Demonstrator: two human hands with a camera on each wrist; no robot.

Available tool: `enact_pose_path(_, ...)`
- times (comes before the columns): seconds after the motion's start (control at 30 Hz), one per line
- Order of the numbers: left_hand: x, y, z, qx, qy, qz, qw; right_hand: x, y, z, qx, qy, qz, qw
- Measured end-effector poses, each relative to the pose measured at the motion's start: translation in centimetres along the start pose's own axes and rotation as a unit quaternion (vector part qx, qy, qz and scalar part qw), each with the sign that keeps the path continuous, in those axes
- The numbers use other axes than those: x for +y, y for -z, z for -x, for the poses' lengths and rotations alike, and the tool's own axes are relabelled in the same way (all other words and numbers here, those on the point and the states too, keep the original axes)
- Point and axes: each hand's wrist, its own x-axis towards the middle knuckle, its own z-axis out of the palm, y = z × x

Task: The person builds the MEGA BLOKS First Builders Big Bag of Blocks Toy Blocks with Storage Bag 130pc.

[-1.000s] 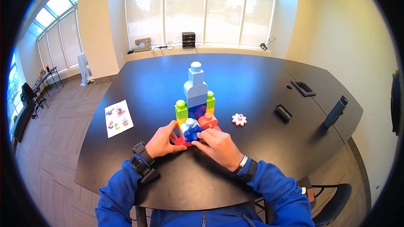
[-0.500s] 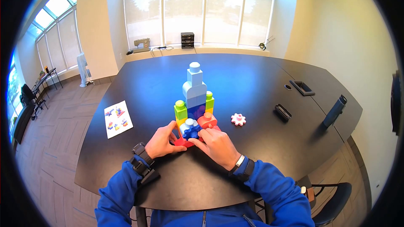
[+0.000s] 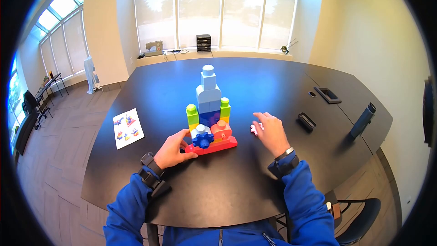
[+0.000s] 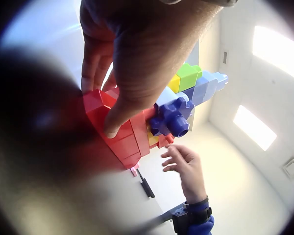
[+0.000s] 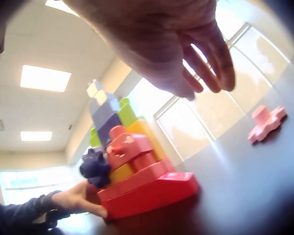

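Observation:
A block tower with a red base [image 3: 218, 146] stands before the person, light blue blocks [image 3: 209, 95] stacked at its top and green blocks [image 3: 191, 109] at its sides. The dark blue gear [image 3: 203, 140] is on its front left. My left hand [image 3: 173, 149] grips the base's left end, thumb in front, as the left wrist view also shows [image 4: 137, 63]. Over the pink gear [image 3: 255, 129] hovers my right hand [image 3: 272, 133], fingers loosely extended and holding nothing; a gap separates them in the right wrist view, where the pink gear [image 5: 267, 123] lies on the table.
A sheet with printed pictures [image 3: 128, 128] lies at the left. To the right are a black case [image 3: 307, 122], a dark bottle [image 3: 363, 120] and a square table opening [image 3: 327, 95]. A chair [image 3: 362, 221] stands at the lower right.
My right hand has let go of the dark blue gear and moved right, over the pink gear. The tower has shifted slightly left, with my left hand still gripping its base.

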Motion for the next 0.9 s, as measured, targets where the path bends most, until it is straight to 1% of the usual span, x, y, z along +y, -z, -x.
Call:
enact_pose_path(0.03,-0.2,0.0,0.0,0.005,-0.004,0.007,1.000,2.4,-0.5,0.5,-0.043,-0.003,0.015,0.999)
enact_pose_path(0.07,-0.3,0.0,-0.1,0.011,-0.008,0.013,1.000,4.2,-1.1,0.9,-0.041,-0.005,0.016,0.999)
enact_pose_path(0.1,-0.4,-0.1,-0.2,0.009,-0.010,0.013,1.000,5.6,-1.6,1.3,-0.080,-0.006,-0.001,0.997)
enact_pose_path(0.13,-0.4,0.0,-0.1,0.010,-0.007,0.012,1.000,5.9,-1.5,1.3,-0.119,-0.006,-0.019,0.993)
enact_pose_path(0.17,-0.4,0.0,-0.1,0.011,-0.004,0.012,1.000,6.2,-1.5,1.3,-0.137,0.006,-0.007,0.991)
enact_pose_path(0.2,-0.3,0.1,-0.1,0.010,-0.004,0.011,1.000,6.5,-1.7,1.1,-0.136,0.005,-0.008,0.991)
enact_pose_path(0.27,0.1,0.2,-0.1,0.008,0.005,0.014,1.000,6.4,-1.8,0.5,-0.172,-0.058,0.014,0.983)
enact_pose_path(0.3,0.0,0.2,-0.1,0.008,0.005,0.014,1.000,6.3,-1.6,0.5,-0.172,-0.059,0.014,0.983)
enact_pose_path(0.37,-0.3,0.1,0.0,0.005,-0.002,0.019,1.000,3.8,0.3,0.3,-0.128,-0.041,-0.062,0.989)
enact_pose_path(0.4,-0.3,0.0,0.0,0.006,0.000,0.020,1.000,2.7,0.9,0.2,-0.130,-0.040,-0.062,0.989)
enact_pose_path(0.47,-0.3,0.0,0.0,0.006,-0.003,0.015,1.000,0.6,1.6,-0.2,-0.098,-0.082,-0.151,0.980)
enact_pose_path(0.5,-0.3,0.1,0.0,0.007,-0.001,0.015,1.000,-0.2,1.7,-0.3,-0.099,-0.081,-0.152,0.980)
enact_pose_path(0.57,-0.4,0.0,0.0,0.006,-0.006,0.011,1.000,-1.4,1.8,-0.4,-0.068,-0.079,-0.268,0.958)
enact_pose_path(0.7,-0.6,0.0,-0.1,0.003,-0.002,0.013,1.000,-3.1,2.2,-0.3,-0.058,-0.082,-0.271,0.957)
enact_pose_path(0.8,-0.6,0.1,-0.1,0.003,-0.001,0.014,1.000,-3.5,2.1,-0.3,-0.056,-0.087,-0.299,0.949)
enact_pose_path(0.87,-0.5,0.0,-0.1,0.003,-0.001,0.008,1.000,-3.6,1.9,-0.1,-0.061,-0.086,-0.249,0.963)
enact_pose_path(0.9,-0.5,0.0,-0.1,0.003,-0.001,0.009,1.000,-3.7,1.8,0.0,-0.061,-0.086,-0.249,0.963)
